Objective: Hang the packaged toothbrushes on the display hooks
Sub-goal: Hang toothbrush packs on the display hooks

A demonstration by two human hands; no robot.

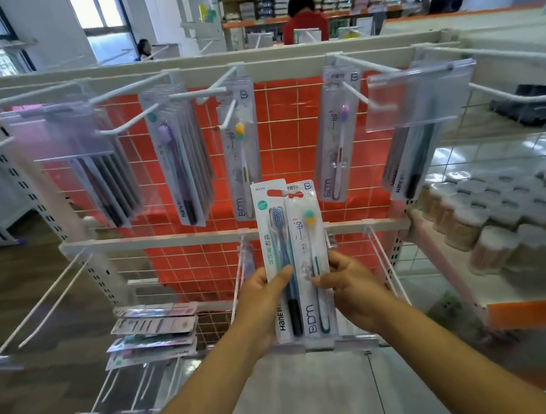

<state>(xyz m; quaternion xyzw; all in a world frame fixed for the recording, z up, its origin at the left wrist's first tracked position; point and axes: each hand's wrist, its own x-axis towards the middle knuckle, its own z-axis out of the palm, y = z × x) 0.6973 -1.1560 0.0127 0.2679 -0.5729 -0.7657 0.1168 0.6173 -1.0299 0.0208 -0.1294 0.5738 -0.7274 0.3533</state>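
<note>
Since neither pack is on a hook yet, we enter both as in hand, low in front of the rack.

Item 1: HANE pack, blue brush, upright. Our left hand grips its lower half, thumb curled across the front, fingers behind.

Item 2: BDM pack, green-and-yellow head, upright, edge to edge with item 1. Our right hand pinches it at mid-height, thumb on the face, fingers curled round the right edge.

Matching stock, upper row: hung BDM packs with the same yellow-green head on the middle hook; hung HANE packs, purple brush in front, on the hook to its left.

Step in hand, as we judge it: parting the two packs and sending item 2 to the middle hook.

Handling notes:
- We draw item 2 clear with the right hand while the left keeps item 1 steady.
- We keep the pinch low, so the hang slot at the top stays free.
- We line the slot up with the hook's tip, thread it on, and slide the pack back against its fellows.
- We keep the printed face outward and the card flat; thin blister card probably bends if forced.
</note>
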